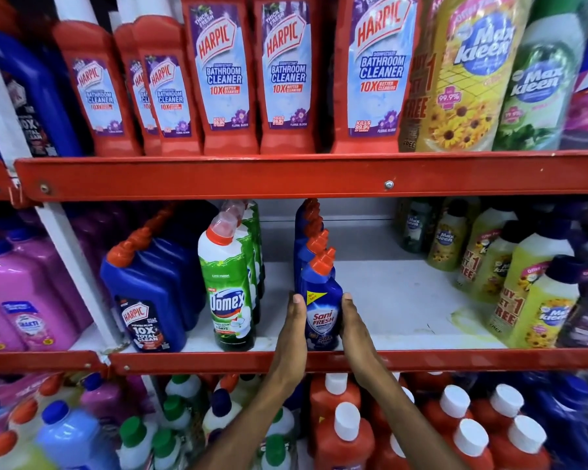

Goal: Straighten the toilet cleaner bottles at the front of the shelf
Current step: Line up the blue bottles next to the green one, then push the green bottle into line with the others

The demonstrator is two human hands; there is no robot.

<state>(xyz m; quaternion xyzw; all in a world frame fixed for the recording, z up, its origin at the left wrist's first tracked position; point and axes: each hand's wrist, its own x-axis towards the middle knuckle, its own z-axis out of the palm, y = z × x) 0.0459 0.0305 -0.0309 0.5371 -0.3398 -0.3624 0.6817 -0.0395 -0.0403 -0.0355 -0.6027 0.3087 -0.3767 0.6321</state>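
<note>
Blue Sani Fresh bottle [321,308] — orange angled cap, upright, front edge of middle shelf, heading its row

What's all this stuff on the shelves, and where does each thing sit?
Harpic Bathroom Cleaner bottles: at least six, red, top shelf.
Max Kleen bottles: two large, yellow and green, top shelf right; smaller ones middle shelf right.
Harpic bottle: front of a row, blue with orange cap, middle shelf left.
Domex bottle: front of a row, green and white, middle shelf.
Sani Fresh bottle: front of a row, blue with orange cap, middle shelf centre.
Pink bottles: several, far left.
Shelf rail: red.
Left hand, right hand: flat against the Sani Fresh bottle's sides.
</note>
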